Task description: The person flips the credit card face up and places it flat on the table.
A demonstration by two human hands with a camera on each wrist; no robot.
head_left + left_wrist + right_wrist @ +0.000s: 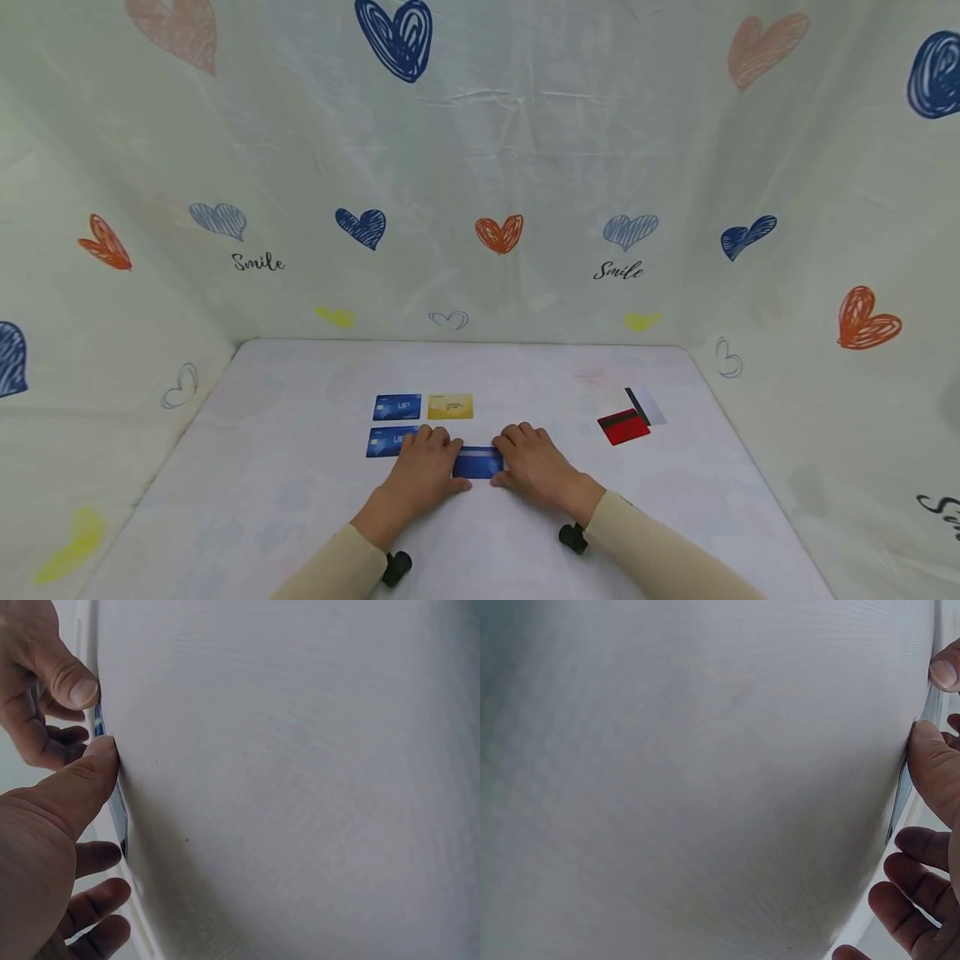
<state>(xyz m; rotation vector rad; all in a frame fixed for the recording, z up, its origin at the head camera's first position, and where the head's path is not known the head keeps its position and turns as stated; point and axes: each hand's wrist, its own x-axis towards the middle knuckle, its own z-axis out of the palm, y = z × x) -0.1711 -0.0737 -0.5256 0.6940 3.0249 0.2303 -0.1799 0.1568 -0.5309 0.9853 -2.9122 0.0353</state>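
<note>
A blue striped card (477, 464) is held on the white counter (480, 550), near a gold card (450, 407), by the left grip (422, 471) and the right grip (536, 467), each narrowed, thumb to fingers, about one of its short edges.

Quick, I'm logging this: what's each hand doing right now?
Left hand: holding a blue card by its left end, thumb and fingers on it.
Right hand: holding the same card by its right end.
</note>
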